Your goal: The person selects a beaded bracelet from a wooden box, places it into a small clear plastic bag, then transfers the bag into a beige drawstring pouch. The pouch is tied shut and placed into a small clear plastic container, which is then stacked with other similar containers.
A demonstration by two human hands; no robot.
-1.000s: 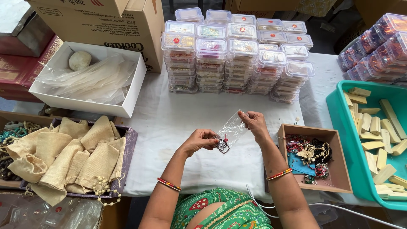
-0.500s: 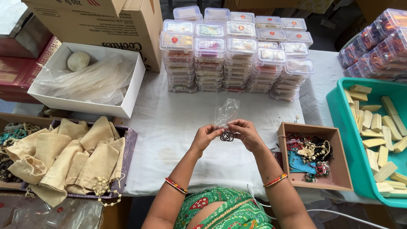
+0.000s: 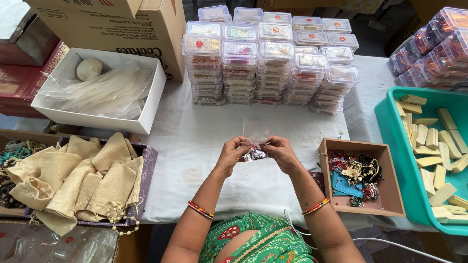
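While both hands meet above the white tablecloth [image 3: 195, 160], the left hand [image 3: 233, 155] and right hand [image 3: 282, 153] pinch a small clear plastic pouch [image 3: 255, 132] by its lower part, fingers clenched on it. Dark jewellery [image 3: 255, 155] sits inside, just left of the brown cardboard tray [image 3: 385, 195].
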